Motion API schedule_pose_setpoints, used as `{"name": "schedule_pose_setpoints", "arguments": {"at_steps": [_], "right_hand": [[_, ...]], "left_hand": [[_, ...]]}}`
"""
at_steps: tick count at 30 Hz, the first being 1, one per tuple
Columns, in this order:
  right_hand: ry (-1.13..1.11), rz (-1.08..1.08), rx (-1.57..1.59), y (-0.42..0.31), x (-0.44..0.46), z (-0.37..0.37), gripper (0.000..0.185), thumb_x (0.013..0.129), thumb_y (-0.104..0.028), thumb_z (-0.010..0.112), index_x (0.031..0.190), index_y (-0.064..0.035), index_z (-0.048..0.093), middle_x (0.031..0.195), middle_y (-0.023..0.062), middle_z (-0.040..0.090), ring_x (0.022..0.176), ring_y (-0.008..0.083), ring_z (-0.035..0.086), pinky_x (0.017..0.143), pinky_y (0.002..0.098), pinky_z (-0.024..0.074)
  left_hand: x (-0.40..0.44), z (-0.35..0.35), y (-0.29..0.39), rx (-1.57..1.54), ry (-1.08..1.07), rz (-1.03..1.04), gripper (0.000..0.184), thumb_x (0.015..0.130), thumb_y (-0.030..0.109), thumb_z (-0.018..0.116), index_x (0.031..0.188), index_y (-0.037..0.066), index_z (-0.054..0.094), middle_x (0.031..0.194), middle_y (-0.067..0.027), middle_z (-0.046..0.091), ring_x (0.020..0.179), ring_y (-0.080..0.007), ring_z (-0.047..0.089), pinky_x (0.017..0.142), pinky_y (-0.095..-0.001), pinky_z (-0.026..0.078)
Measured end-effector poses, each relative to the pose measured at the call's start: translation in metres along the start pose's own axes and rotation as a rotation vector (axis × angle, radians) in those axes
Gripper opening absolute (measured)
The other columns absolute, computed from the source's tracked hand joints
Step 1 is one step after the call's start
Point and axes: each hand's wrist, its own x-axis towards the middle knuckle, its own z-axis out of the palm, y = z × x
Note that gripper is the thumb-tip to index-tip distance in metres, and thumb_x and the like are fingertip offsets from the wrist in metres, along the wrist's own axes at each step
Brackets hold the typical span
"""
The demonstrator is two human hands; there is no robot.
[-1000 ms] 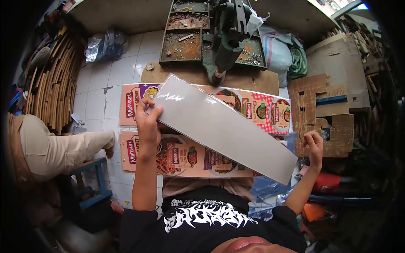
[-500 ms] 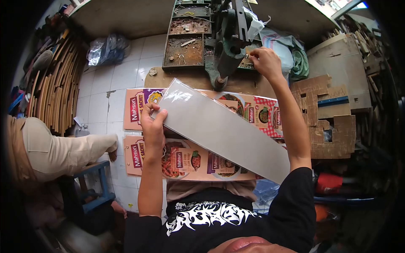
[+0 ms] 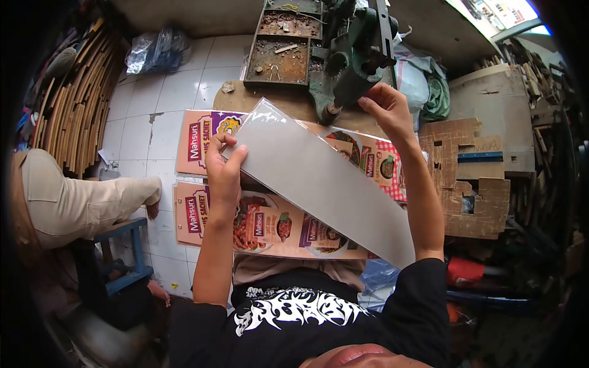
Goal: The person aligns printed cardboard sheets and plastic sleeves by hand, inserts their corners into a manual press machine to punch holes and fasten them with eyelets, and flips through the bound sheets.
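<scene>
My left hand (image 3: 224, 168) grips a long grey sheet (image 3: 325, 175) near its upper left end, thumb on top. The sheet has a glossy clear edge and slants down to the right, its lower end reaching my right forearm. My right hand (image 3: 390, 111) is closed in a pinch beside the green metal hand press (image 3: 353, 67); whatever its fingertips hold is too small or hidden. Beneath the sheet lie printed Mahsuri banners (image 3: 270, 230), one near me and another banner (image 3: 197, 142) behind it, on a brown board (image 3: 242, 98).
A rusty compartment tray (image 3: 279, 61) with small metal bits stands left of the press. White and green sacks (image 3: 423, 83) and cut cardboard (image 3: 466, 178) lie to the right. At left, another person's leg (image 3: 98, 196) is near a blue stool (image 3: 126, 257). Stacked wood strips (image 3: 73, 104) line the wall.
My right hand has drawn back from the tray compartment right of the press, toward me and the press's front. My left hand still grips the grey sheet. The whole view has shifted slightly.
</scene>
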Motion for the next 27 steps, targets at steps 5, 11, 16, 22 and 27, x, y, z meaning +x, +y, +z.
{"name": "schedule_pose_setpoints", "arguments": {"at_steps": [5,11,16,22,27], "right_hand": [[-0.041,0.01,0.098,0.012,-0.006,0.024,0.014,0.087,-0.004,0.07,0.098,0.0016,0.065,0.089,0.0025,0.067,0.082,0.006,0.062,0.076,0.02,0.0493],[-0.062,0.065,0.165,0.016,-0.008,0.037,0.013,0.087,-0.004,0.07,0.098,0.0006,0.067,0.089,0.0007,0.065,0.084,0.0058,0.059,0.079,0.0214,0.0485],[-0.081,0.144,0.241,0.005,-0.009,0.039,0.011,0.087,-0.005,0.07,0.097,0.0,0.067,0.091,0.0012,0.066,0.085,0.0056,0.059,0.08,0.0214,0.048],[-0.098,0.192,0.235,0.018,-0.007,0.034,0.012,0.087,-0.01,0.072,0.095,-0.0016,0.067,0.089,-0.0002,0.065,0.082,0.0049,0.058,0.076,0.02,0.0467],[-0.102,0.184,0.267,0.014,-0.007,0.038,0.013,0.087,-0.012,0.072,0.094,-0.0021,0.068,0.086,-0.0022,0.063,0.075,0.003,0.053,0.067,0.019,0.0425]], "left_hand": [[0.001,-0.001,-0.002,-0.033,-0.011,-0.007,0.021,0.082,0.002,0.062,0.098,0.005,0.049,0.101,-0.0062,0.05,0.091,-0.0111,0.048,0.083,-0.0237,0.042],[0.0,-0.001,-0.001,-0.027,-0.004,-0.006,0.02,0.082,0.002,0.061,0.098,0.005,0.049,0.1,-0.0059,0.05,0.089,-0.0109,0.049,0.083,-0.0236,0.041],[0.0,-0.001,-0.001,-0.007,-0.005,-0.005,0.021,0.082,0.003,0.062,0.098,0.005,0.049,0.099,-0.0059,0.05,0.089,-0.0109,0.049,0.083,-0.024,0.042],[0.0,-0.002,-0.002,-0.027,-0.004,-0.027,0.021,0.082,0.003,0.062,0.099,0.005,0.049,0.101,-0.0063,0.05,0.09,-0.0114,0.049,0.084,-0.0241,0.042],[0.0,-0.002,-0.001,-0.045,-0.01,-0.032,0.021,0.082,0.003,0.062,0.099,0.006,0.049,0.102,-0.0063,0.05,0.09,-0.0112,0.049,0.084,-0.0238,0.042]]}}
